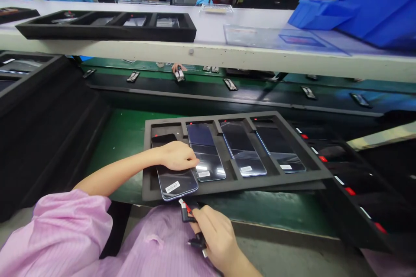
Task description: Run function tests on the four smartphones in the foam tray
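Observation:
My left hand (178,156) is closed at the right edge of the leftmost smartphone (175,181), its fingertips hidden. This phone lies askew over its compartment, its labelled lower end reaching past the front rim of the black foam tray (234,184). Three more phones rest screen up in the tray: a second phone (205,151) beside my left thumb, a third phone (243,149) and a fourth phone (279,147). Just in front of the tray, my right hand (217,233) grips black cables with plugs (186,212); one plug with a red part points toward the leftmost phone's lower end.
Stacked foam trays (344,181) with phones stand at the right, and a foam tray stack (39,108) rises at the left. Behind runs a conveyor (195,86) carrying phone parts, where another person's hand (178,68) shows. A white shelf (208,49) crosses above, bearing blue bins (373,8).

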`<state>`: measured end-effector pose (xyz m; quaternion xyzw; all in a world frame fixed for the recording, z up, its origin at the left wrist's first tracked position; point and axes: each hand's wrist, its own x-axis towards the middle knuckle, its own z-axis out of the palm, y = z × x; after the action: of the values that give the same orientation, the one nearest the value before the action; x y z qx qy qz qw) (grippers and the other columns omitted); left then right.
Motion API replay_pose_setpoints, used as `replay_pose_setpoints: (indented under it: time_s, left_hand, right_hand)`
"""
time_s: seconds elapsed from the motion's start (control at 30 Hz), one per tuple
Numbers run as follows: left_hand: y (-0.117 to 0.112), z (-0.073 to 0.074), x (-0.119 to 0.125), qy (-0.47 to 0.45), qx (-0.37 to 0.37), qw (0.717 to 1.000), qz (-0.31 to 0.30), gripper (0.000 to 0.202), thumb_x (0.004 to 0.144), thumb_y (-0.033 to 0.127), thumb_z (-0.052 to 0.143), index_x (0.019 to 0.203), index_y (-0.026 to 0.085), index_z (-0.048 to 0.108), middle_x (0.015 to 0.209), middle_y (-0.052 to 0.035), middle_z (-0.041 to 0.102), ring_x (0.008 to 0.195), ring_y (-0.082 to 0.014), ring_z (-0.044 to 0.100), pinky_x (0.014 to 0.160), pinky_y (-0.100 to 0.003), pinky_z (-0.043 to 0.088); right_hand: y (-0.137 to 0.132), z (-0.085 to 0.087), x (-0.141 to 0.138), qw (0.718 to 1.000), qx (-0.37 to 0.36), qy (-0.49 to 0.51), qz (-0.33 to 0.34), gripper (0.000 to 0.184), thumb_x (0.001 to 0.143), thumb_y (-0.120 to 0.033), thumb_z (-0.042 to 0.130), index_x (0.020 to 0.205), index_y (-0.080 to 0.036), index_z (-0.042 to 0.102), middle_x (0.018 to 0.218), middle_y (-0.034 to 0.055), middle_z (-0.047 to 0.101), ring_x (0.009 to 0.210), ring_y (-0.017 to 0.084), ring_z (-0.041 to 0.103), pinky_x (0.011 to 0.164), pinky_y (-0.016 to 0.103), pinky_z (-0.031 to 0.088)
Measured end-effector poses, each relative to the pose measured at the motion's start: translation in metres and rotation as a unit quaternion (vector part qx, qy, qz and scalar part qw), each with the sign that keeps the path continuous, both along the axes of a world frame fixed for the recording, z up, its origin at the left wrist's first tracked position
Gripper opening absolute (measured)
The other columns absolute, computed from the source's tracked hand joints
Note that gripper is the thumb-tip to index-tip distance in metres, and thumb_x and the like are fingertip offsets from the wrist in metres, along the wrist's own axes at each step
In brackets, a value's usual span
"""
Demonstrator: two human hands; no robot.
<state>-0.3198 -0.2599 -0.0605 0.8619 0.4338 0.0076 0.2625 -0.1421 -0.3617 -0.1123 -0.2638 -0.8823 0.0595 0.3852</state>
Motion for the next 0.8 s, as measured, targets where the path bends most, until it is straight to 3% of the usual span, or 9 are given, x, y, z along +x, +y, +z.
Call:
replay_pose_setpoints:
  time_s: [0.23,0.43,0.8]
  left_hand:
    - [-0.003,0.0,0.0,-0.013,0.001,1.0,0.024,0.041,0.083,0.027,0.037,0.043,0.018,0.037,0.044,0.004,0.037,0.042,-0.0095,0.024,0.049,-0.025,0.022]
    - [-0.003,-0.003,-0.001,-0.012,0.012,1.0,0.023,0.041,0.083,0.027,0.037,0.043,0.018,0.04,0.044,0.0036,0.039,0.042,-0.0095,0.027,0.049,-0.025,0.021]
    - [-0.005,-0.008,0.0,-0.026,0.031,0.999,0.03,0.036,0.079,0.023,0.039,0.044,0.018,0.039,0.044,0.0038,0.04,0.042,-0.0097,0.028,0.049,-0.025,0.019]
  right_hand:
    - [-0.004,0.003,-0.013,0.994,0.088,0.026,-0.055,0.02,0.087,-0.011,0.046,0.069,-0.016,0.052,0.047,-0.0037,0.039,0.043,0.009,0.033,0.042,0.026,0.023]
    - [-0.007,0.006,-0.013,0.991,0.125,0.004,-0.05,0.013,0.087,-0.011,0.046,0.076,-0.012,0.053,0.046,-0.0032,0.043,0.043,0.009,0.035,0.043,0.025,0.025]
    - [-0.013,0.007,-0.012,0.99,0.125,-0.013,-0.068,0.014,0.088,-0.011,0.046,0.078,-0.009,0.055,0.046,-0.0021,0.046,0.043,0.008,0.037,0.044,0.025,0.028]
